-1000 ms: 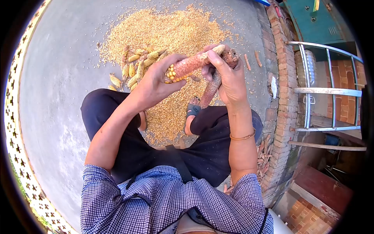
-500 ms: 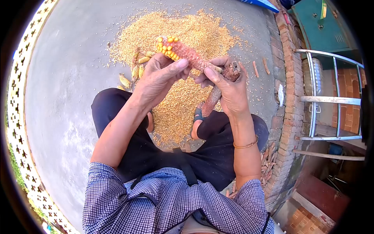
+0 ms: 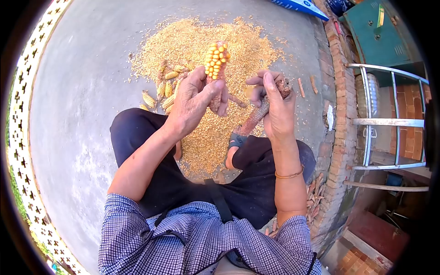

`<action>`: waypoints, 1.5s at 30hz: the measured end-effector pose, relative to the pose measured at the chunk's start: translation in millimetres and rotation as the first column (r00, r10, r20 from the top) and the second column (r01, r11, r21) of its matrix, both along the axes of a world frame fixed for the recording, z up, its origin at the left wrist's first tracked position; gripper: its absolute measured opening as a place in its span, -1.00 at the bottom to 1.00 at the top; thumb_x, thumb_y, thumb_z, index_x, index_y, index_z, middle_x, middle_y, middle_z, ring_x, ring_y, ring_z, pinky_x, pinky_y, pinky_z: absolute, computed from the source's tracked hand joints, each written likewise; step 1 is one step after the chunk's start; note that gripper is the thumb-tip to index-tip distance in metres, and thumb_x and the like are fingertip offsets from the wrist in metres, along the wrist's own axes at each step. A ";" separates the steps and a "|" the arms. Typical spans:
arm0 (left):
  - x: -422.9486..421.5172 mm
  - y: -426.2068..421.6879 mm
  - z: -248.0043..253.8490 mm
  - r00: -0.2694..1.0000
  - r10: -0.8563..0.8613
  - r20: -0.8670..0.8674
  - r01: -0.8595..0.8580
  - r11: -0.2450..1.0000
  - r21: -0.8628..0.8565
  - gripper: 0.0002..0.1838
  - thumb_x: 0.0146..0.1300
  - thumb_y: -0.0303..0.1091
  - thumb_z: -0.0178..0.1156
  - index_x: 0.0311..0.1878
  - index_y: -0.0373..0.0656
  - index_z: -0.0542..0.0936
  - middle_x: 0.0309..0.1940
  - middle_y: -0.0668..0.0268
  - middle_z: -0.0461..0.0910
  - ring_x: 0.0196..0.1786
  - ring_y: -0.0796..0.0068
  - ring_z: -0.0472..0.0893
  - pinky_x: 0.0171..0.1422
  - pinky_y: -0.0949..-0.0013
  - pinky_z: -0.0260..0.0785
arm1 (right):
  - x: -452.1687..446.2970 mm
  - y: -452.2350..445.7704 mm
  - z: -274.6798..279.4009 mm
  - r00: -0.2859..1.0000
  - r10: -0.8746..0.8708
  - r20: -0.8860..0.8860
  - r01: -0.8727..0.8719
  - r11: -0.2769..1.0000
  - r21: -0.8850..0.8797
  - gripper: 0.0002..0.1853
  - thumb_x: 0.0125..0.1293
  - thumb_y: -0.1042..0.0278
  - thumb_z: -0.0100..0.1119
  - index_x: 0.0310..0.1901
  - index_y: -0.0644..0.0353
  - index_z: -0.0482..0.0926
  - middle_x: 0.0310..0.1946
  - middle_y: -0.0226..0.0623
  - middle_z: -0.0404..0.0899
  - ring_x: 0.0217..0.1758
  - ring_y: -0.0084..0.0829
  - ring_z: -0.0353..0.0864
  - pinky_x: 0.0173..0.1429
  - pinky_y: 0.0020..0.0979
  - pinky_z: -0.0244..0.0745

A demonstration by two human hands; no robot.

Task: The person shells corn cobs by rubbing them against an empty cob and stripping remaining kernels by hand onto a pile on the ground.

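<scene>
While the left hand's [image 3: 189, 101] fingers clamp the bare part of a partly shelled corncob [image 3: 216, 62] — likely there so its kernelled end stays exposed — the right hand's [image 3: 278, 107] fingers curl around a stripped cob [image 3: 255, 117], its lower length jutting free. Beyond, loose kernels [image 3: 178, 48] cover the concrete floor [image 3: 75, 119], whole ears [image 3: 168, 88] heaped there, probably for easy reach.
</scene>
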State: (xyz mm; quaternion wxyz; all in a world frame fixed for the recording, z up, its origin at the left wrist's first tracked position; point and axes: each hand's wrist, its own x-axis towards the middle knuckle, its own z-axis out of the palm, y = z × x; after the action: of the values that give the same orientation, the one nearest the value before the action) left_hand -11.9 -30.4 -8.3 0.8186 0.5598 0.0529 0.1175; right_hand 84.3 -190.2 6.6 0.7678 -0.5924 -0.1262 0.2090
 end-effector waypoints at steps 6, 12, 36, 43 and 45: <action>-3.7 -8.3 9.8 0.991 -0.017 -0.133 0.028 0.996 0.083 -0.81 0.46 -0.33 0.09 -0.07 -0.25 0.37 -0.52 0.41 0.40 -0.53 0.76 0.36 -0.48 0.63 0.22 | -3.2 8.1 7.7 1.000 -0.004 -0.012 0.005 0.997 0.074 -0.69 0.48 0.19 0.10 0.00 0.30 0.51 -0.23 -0.15 0.67 -0.40 -0.58 0.50 -0.36 -0.57 0.34; -1.8 -18.2 0.5 0.985 0.159 0.074 -0.167 0.720 0.674 -0.78 0.43 -0.33 0.12 -0.06 -0.30 0.41 -0.41 0.28 0.38 -0.37 0.58 0.40 -0.27 0.40 0.32 | -7.0 14.1 8.5 0.996 -0.062 -0.066 0.074 0.976 0.206 -0.72 0.45 0.22 0.17 -0.02 0.29 0.55 -0.14 -0.16 0.66 -0.20 -0.52 0.62 -0.13 -0.49 0.52; 2.9 -50.0 -2.1 0.977 0.062 -0.202 0.089 0.746 0.660 -0.69 0.49 -0.20 -0.01 -0.09 -0.32 0.35 -0.41 -0.14 0.54 -0.32 -0.14 0.59 -0.20 0.00 0.41 | -12.5 34.1 8.6 0.935 -0.349 -0.058 0.353 0.930 0.098 -0.71 0.43 0.23 0.15 -0.34 0.31 0.53 -0.50 -0.19 0.61 -0.48 -0.40 0.65 -0.37 -0.41 0.58; 13.2 -43.8 0.6 0.990 0.024 -0.137 0.047 0.869 0.493 -0.61 0.55 -0.13 -0.15 -0.09 -0.34 0.43 -0.37 -0.07 0.52 -0.31 0.03 0.56 -0.16 0.10 0.37 | 3.7 24.8 10.1 0.988 -0.152 -0.022 0.153 0.984 0.087 -0.61 0.49 0.05 0.04 -0.24 0.27 0.55 -0.38 -0.17 0.65 -0.28 -0.37 0.69 -0.16 -0.37 0.60; 13.4 -39.8 2.4 0.988 0.070 -0.134 0.027 0.791 0.611 -0.61 0.55 -0.12 -0.13 -0.11 -0.33 0.43 -0.36 -0.10 0.54 -0.28 -0.06 0.57 -0.16 0.06 0.37 | 2.4 25.6 12.1 0.985 -0.116 -0.127 0.139 0.972 0.192 -0.65 0.47 0.10 0.10 -0.24 0.29 0.56 -0.35 -0.19 0.66 -0.28 -0.41 0.68 -0.18 -0.40 0.60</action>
State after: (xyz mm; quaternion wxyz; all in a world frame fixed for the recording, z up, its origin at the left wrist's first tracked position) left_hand 1.6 -70.2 -6.0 0.5862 0.8005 0.0800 0.0954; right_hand 86.7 -164.6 18.8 0.8412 -0.5061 -0.0637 0.1795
